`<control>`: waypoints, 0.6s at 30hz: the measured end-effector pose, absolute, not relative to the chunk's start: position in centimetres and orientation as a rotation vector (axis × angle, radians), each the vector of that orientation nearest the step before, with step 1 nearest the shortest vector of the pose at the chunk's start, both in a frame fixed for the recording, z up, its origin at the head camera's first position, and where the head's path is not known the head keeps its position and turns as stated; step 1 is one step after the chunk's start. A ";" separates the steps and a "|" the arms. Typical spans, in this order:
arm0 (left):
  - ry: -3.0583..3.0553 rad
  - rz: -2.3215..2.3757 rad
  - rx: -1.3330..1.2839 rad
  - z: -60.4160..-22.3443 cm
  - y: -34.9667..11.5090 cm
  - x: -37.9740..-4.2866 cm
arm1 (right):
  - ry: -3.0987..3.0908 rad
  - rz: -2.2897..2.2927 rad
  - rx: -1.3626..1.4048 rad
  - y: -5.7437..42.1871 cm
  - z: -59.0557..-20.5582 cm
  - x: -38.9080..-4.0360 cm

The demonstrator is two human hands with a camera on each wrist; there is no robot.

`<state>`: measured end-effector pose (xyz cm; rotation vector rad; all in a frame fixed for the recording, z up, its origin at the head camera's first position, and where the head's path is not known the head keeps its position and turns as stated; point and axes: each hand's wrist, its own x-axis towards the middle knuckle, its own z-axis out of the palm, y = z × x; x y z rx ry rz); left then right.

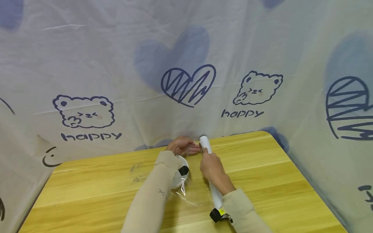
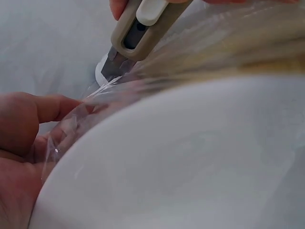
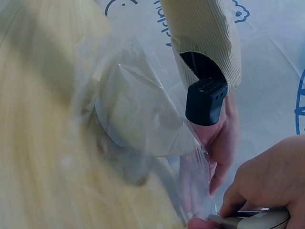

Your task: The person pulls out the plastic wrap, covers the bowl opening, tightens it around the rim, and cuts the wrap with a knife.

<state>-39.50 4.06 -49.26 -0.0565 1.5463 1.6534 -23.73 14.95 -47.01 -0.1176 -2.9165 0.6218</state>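
Note:
A white bowl [image 1: 176, 182] stands on the table with clear cling film [image 3: 157, 102] stretched over it. Beyond the bowl, my left hand [image 1: 182, 146] pinches the gathered edge of the film between thumb and fingers. My right hand [image 1: 212, 166] grips a beige utility knife [image 2: 147, 31] with a white slider. Its short blade [image 2: 113, 65] touches the bunched film right beside the left fingertips. Under the right hand and forearm lies a white roll of film [image 1: 216, 195], partly hidden by them. The bowl's rim fills much of the left wrist view.
The wooden table [image 1: 271, 181] ends just past the hands, against a pale printed cloth [image 1: 140, 71] that hangs at the back and sides. Loose film spreads over the tabletop between bowl and roll.

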 end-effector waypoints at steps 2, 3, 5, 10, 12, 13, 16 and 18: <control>1.571 1.635 -0.049 -49.2 4.0 -39.6 | -2.911 0.616 -0.104 14.9 -47.0 -23.6; 1.586 1.626 -0.041 -49.2 4.0 -39.6 | -2.908 0.620 -0.100 14.9 -47.0 -23.6; 1.603 1.619 -0.029 -49.2 3.9 -39.6 | -2.901 0.614 -0.085 14.9 -47.1 -23.4; 1.603 1.659 -0.029 -49.4 3.9 -39.5 | -2.896 0.586 -0.075 14.9 -47.3 -23.1; 1.610 1.675 -0.038 -49.4 4.0 -39.5 | -2.893 0.572 -0.072 14.9 -47.3 -22.8; 1.617 1.680 -0.040 -49.4 4.1 -39.5 | -2.891 0.566 -0.070 14.9 -47.3 -22.7; 1.635 1.684 -0.063 -49.5 4.2 -39.5 | -2.887 0.538 -0.062 14.7 -47.3 -22.2; 1.649 1.682 -0.065 -49.4 4.2 -39.5 | -2.885 0.519 -0.051 14.6 -47.3 -21.9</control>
